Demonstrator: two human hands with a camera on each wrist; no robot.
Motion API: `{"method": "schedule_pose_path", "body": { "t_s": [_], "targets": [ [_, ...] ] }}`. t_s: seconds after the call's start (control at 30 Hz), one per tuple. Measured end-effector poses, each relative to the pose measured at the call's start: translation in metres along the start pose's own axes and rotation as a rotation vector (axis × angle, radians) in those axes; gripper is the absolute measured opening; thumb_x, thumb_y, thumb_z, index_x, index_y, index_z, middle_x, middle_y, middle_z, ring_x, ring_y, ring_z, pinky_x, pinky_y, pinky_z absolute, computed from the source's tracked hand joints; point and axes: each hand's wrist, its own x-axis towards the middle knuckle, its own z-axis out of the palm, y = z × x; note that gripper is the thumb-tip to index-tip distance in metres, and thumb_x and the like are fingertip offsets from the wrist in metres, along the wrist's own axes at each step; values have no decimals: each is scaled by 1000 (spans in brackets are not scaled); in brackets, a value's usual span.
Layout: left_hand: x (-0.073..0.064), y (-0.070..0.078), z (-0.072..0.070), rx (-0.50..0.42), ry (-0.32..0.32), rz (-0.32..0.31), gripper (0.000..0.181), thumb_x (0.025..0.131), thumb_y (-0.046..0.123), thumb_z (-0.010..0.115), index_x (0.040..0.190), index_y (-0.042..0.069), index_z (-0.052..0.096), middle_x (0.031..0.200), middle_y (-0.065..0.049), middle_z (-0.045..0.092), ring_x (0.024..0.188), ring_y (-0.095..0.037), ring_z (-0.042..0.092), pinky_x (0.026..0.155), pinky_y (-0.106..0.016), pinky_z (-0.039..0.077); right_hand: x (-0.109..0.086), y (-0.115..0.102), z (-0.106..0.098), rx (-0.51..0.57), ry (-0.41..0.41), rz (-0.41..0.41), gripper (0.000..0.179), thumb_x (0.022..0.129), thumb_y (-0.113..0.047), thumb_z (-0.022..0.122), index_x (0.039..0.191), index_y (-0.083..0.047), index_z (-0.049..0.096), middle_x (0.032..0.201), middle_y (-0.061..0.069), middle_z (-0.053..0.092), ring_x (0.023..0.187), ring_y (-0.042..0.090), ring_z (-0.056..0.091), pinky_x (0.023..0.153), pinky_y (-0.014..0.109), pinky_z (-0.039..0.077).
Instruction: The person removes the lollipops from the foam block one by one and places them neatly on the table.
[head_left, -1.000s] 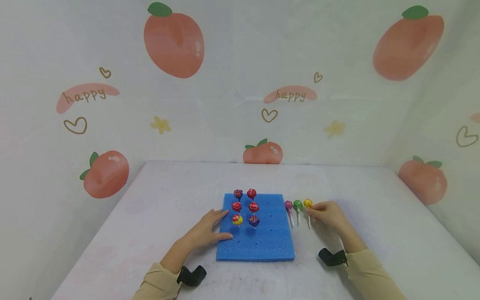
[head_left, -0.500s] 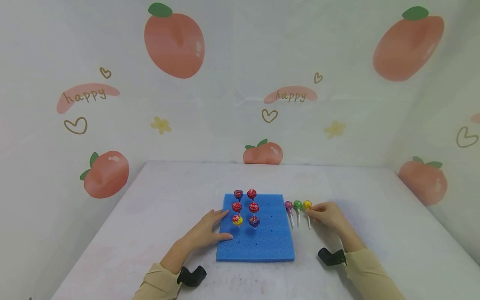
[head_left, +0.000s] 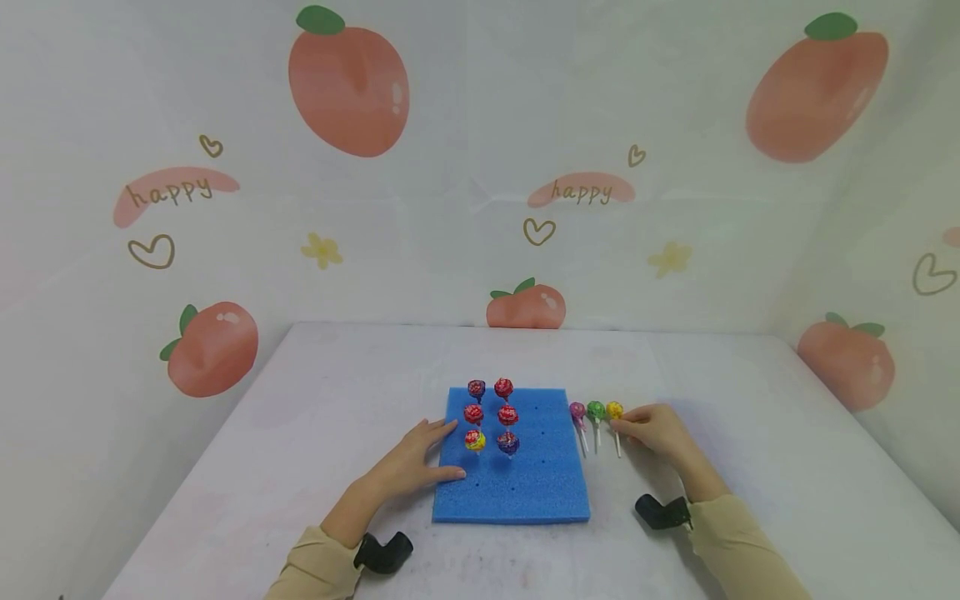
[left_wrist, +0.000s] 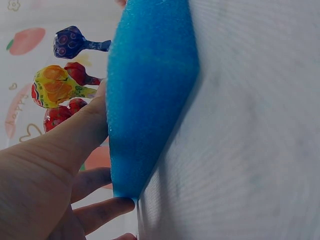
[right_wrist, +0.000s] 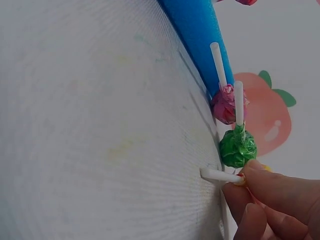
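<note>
My left hand [head_left: 408, 460] rests against the left edge of a blue foam board [head_left: 551, 492], thumb and fingers spread. Several wrapped lollipops stand in the board in two columns, among them a yellow-and-red lollipop [left_wrist: 52, 86] and a dark blue lollipop [head_left: 508, 442]. To the right of the board, my right hand [head_left: 660, 429] pinches a yellow lollipop [head_left: 615, 409] between thumb and forefinger, just below its head. In the right wrist view its white stick [right_wrist: 220, 175] sticks out past the fingertips, while most of the yellow head is hidden behind them.
A green lollipop [head_left: 596, 410] and a pink lollipop [head_left: 577, 410] lie on the white table [head_left: 337, 375] between the board and my right hand. Small holes dot the board's right and front parts. A printed cloth wall [head_left: 435, 242] stands behind.
The head of the yellow lollipop has shifted very slightly toward the front of the table. My right wrist has moved a touch to the left; my left hand stays where it was.
</note>
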Motion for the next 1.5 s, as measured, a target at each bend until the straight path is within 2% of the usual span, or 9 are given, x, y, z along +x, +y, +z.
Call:
{"method": "schedule_pose_path", "body": {
  "t_s": [0.6, 1.17, 1.5],
  "targets": [
    [1, -1, 1, 7, -3, -2, 78, 79, 42, 70, 143, 10, 39, 148, -18, 36, 142, -43, 19, 110, -62, 22, 4, 2, 2, -3, -11, 21, 37, 83, -27, 69, 98, 6, 67, 73, 3, 62, 67, 14, 50, 57, 24, 39],
    [0, 0, 1, 11, -2, -3, 78, 79, 43, 70, 143, 11, 39, 149, -17, 36, 142, -43, 20, 110, -63, 22, 5, 1, 2, -19, -11, 15, 32, 82, -27, 70, 91, 4, 69, 69, 0, 58, 66, 14, 48, 57, 24, 37],
    [-1, 1, 0, -3, -4, -5, 78, 79, 42, 70, 143, 10, 39, 149, -18, 36, 142, -43, 19, 110, -63, 22, 4, -1, 3, -26, -6, 26, 32, 82, -27, 70, 92, 3, 68, 72, 3, 62, 68, 15, 50, 58, 23, 40]
  ]
}}
